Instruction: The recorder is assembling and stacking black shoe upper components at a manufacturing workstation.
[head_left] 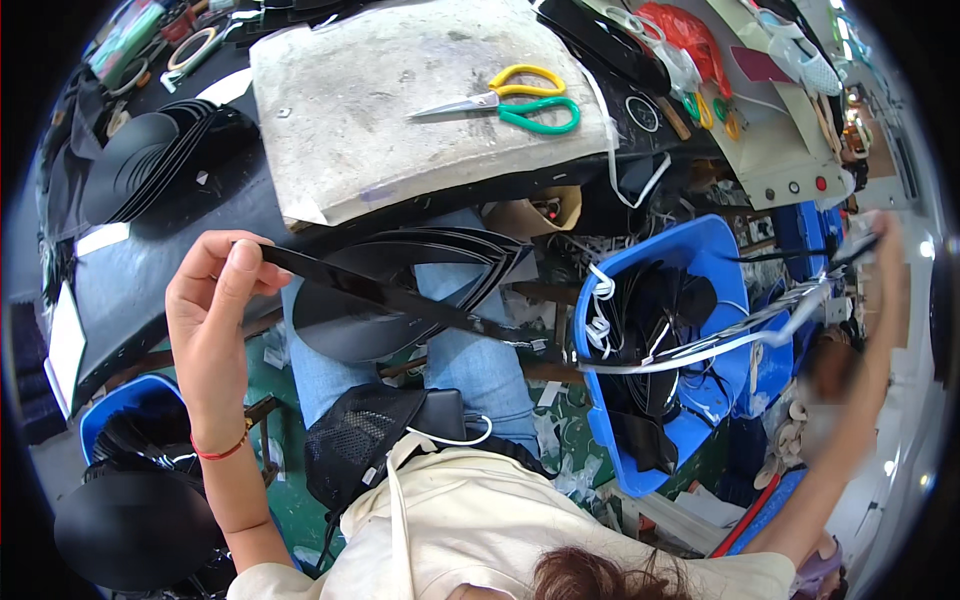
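Observation:
My left hand [215, 310] is raised over the left side of my lap, thumb and fingers pinched on one end of a long, glossy black strip [390, 293]. The strip slants down to the right across my lap, then runs on as white and black bands [700, 347] over a blue bin. Far out to the right, my right hand [884, 245] is smeared by motion; the bands gather at it, and its fingers do not show clearly. Under the strip, a stack of thin, curved black sheets [350, 315] lies on my thighs.
Scissors [507, 103] with yellow and green handles lie on a stained pale board [350, 110]. More curved black sheets [135, 165] sit at the table's left. The blue bin [622, 440] holds black pieces; another blue bin [110, 405] stands lower left. Scraps litter the green floor.

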